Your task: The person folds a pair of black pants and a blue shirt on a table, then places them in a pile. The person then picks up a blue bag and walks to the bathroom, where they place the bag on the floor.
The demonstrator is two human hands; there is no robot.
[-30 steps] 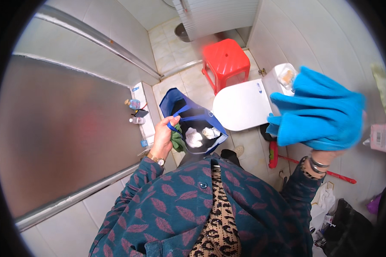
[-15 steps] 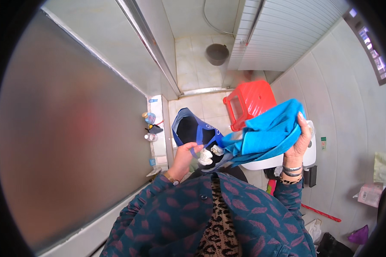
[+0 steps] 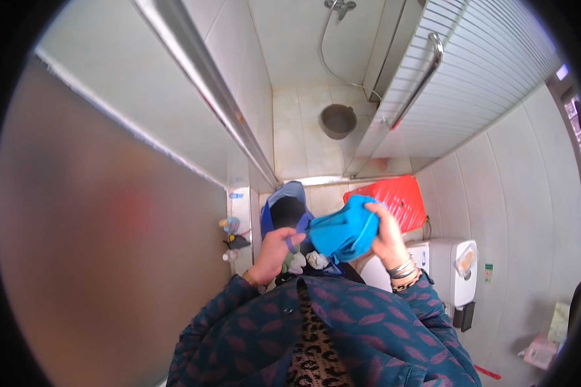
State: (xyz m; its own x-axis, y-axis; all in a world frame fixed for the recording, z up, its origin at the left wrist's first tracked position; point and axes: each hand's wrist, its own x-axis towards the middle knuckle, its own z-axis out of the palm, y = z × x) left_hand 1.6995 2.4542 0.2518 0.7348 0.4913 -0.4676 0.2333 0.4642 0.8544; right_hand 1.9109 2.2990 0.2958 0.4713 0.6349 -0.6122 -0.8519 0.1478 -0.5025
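Observation:
My right hand (image 3: 388,240) is closed on a bunched bright blue cloth (image 3: 343,231), gripping its right end. The cloth hangs over the right side of a blue bag (image 3: 292,189) whose mouth is open and which has dark fabric (image 3: 286,210) inside. My left hand (image 3: 271,257) pinches a blue strap of the bag at its near left side. Crumpled white pieces (image 3: 316,260) lie close below the cloth, near the left fingers. The bag's lower part is hidden by the cloth and my body.
Beyond the bag stands a red plastic stool (image 3: 400,197), with a white toilet (image 3: 442,258) to the right. A grey bucket (image 3: 338,121) sits on the shower floor behind a low sill. Small bottles (image 3: 230,256) line the left ledge. A ribbed glass door (image 3: 458,84) with a handle rises at upper right.
My right hand has moved left and inward, bringing the blue cloth over the bag; the cloth is now more bunched. My left hand stays at the strap. The view has tilted further ahead.

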